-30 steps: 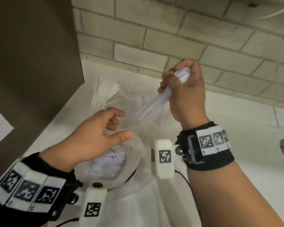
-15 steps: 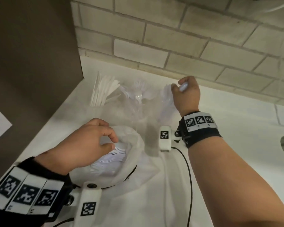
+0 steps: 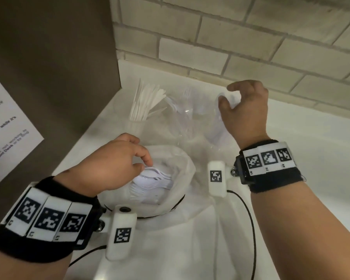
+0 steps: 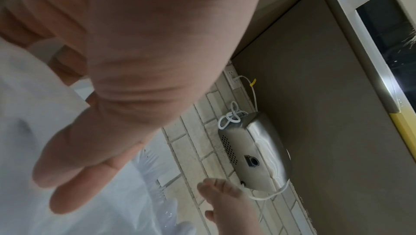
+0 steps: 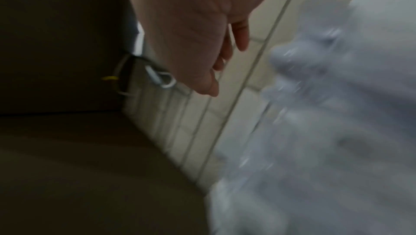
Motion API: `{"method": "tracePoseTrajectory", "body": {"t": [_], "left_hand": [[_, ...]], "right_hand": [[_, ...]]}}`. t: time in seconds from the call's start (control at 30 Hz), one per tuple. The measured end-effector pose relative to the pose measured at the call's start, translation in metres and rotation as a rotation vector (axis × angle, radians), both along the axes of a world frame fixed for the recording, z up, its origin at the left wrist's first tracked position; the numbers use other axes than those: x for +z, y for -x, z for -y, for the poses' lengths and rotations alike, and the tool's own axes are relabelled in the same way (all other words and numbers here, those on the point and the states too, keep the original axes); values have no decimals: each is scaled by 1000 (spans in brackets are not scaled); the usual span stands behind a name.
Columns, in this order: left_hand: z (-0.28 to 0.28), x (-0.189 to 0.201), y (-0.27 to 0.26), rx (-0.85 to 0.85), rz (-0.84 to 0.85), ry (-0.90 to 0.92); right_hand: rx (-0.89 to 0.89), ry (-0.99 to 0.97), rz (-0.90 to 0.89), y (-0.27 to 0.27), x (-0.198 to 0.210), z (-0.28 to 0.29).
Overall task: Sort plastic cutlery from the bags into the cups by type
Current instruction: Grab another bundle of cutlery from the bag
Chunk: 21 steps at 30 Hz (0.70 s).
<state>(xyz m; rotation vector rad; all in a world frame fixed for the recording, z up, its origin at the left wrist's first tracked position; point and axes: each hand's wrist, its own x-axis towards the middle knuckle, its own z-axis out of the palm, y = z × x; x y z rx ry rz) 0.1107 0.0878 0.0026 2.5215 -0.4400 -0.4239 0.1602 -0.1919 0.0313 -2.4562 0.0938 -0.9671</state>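
Cutlery (image 3: 150, 179) in bag (image 3: 182, 164), wall notice (image 3: 6, 126) text unreadable

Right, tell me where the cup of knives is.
In the head view the cup of knives stands at the counter's back-left corner, beside the brown panel, left of the clear bag.

Table (image 3: 303, 150): smooth, matt white. Cutlery (image 3: 148, 102): white plastic, slight sheen. Cups (image 3: 182, 126): clear glossy plastic. Bag (image 3: 182, 170): thin translucent white plastic. Wall (image 3: 251, 37): rough matt brick. Dryer (image 4: 256, 151): brushed metal.
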Motion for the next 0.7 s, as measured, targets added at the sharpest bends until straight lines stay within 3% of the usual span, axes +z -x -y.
{"method": "tracePoseTrajectory", "body": {"t": [0.13,0.27,0.33,0.4,0.7], "left_hand": [[-1,0,4,14,-47,-91],[-2,-5,10,41,-59,-211],[-4,-7,14,37,-54,-233],[-7,-9,18,27,-43,-252],[-11,-18,30,-138,-155,-269]], "right_hand": [[351,-66,-111,37,8,-66],[704,99,-643,72,-2,-112],[701,406,-896,81,-12,-120],[638,588,-1026,86,-16,-121],[508,703,-976,97,-40,-127]]}}
